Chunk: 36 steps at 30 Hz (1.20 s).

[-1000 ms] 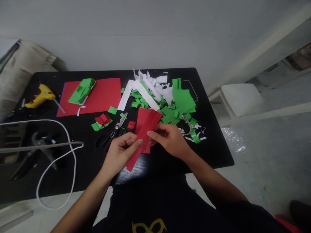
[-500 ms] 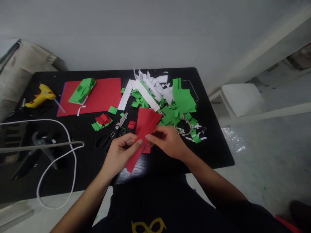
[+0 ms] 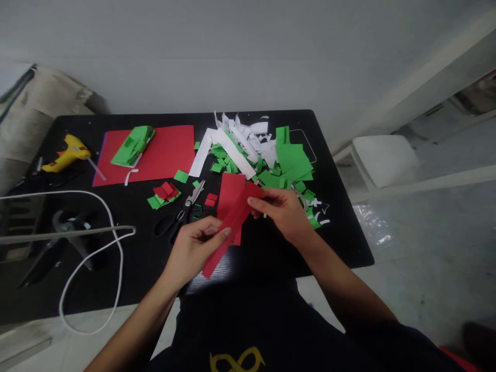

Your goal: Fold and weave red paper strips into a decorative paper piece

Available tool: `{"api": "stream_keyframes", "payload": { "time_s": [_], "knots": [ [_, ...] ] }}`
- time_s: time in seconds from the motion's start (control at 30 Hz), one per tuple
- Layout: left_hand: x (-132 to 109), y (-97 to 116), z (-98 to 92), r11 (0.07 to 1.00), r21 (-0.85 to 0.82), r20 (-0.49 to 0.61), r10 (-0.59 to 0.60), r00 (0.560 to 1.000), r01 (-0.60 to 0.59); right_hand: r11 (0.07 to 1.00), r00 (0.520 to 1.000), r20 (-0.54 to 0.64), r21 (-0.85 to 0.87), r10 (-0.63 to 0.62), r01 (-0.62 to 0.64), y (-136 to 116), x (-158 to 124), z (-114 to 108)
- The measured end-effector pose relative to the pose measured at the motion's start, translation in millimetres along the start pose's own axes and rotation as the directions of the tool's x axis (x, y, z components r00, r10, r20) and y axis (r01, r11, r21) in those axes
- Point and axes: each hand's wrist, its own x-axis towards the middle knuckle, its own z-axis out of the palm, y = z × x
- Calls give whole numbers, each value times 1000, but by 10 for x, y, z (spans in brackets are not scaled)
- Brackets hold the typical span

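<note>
A strip of red paper (image 3: 237, 211) is held slantwise between both hands above the table. My left hand (image 3: 197, 243) pinches its lower part, thumb on top. Near its upper right end, my right hand (image 3: 281, 209) grips it between thumb and fingers. Beneath the strip lies a second piece of red paper (image 3: 231, 191), partly covered. Black-handled scissors (image 3: 182, 212) rest left of the papers, blades pointing away from me. Small red pieces (image 3: 211, 200) lie beside the scissors.
White paper strips (image 3: 232, 150) and green scraps (image 3: 292, 160) are heaped at the back right. A red sheet (image 3: 170, 155) bears folded green paper (image 3: 134, 145). At the left are a yellow glue gun (image 3: 72, 154) and a looped white cable (image 3: 120, 258). A white stool (image 3: 383, 160) stands right.
My right hand has slid up and right to the strip's far end, turning the strip slightly. My left hand keeps its pinch in nearly the same place.
</note>
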Motion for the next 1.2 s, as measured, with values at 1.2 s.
{"api": "stream_keyframes", "payload": {
  "time_s": [1.2],
  "knots": [
    [35,-82,-19,993,-69,63,-96,993,100,995,995,28,-48,92,-90,174,-73,167]
  ]
}}
